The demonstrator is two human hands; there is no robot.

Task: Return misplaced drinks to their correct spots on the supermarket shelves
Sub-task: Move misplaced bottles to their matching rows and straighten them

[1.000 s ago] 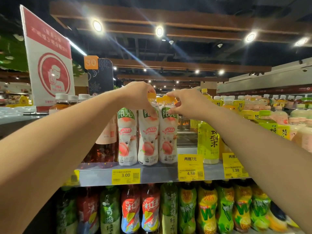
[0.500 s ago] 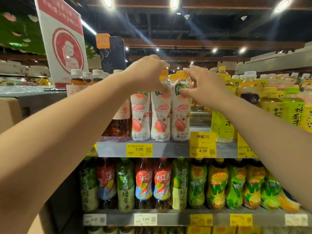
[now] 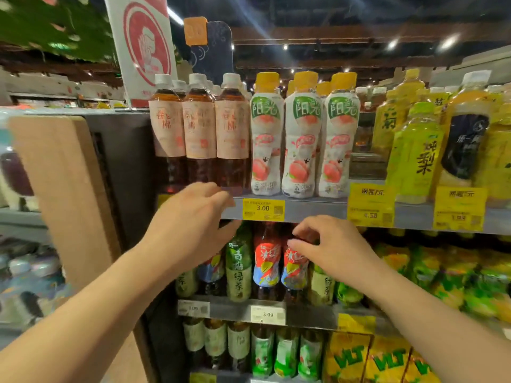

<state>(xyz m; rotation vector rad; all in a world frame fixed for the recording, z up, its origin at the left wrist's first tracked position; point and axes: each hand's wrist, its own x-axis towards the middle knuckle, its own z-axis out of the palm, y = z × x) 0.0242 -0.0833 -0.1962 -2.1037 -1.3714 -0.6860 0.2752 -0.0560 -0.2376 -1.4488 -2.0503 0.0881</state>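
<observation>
Both hands dropped from peach-drink caps to below the 3.00 price tag [image 3: 263, 208]. Left hand [image 3: 190, 225] loosely spread, empty. Right hand [image 3: 329, 247] fingertips curled against red-label bottle [image 3: 294, 268]; grasp indeterminate.

There is only one view, from a wide-angle camera on the person's head, so no second view overlaps it. It faces straight into the supermarket shelves from close range, within arm's reach, both forearms running in from the bottom corners toward mid-frame. The top shelf edge [image 3: 304, 210] crosses about the middle, with the ceiling lights in the upper part and lower shelf rows at the bottom. Wide-angle bending curves the edges; a red and white sign [image 3: 143, 42] leans at upper left. The left and right margins are blurred.
</observation>
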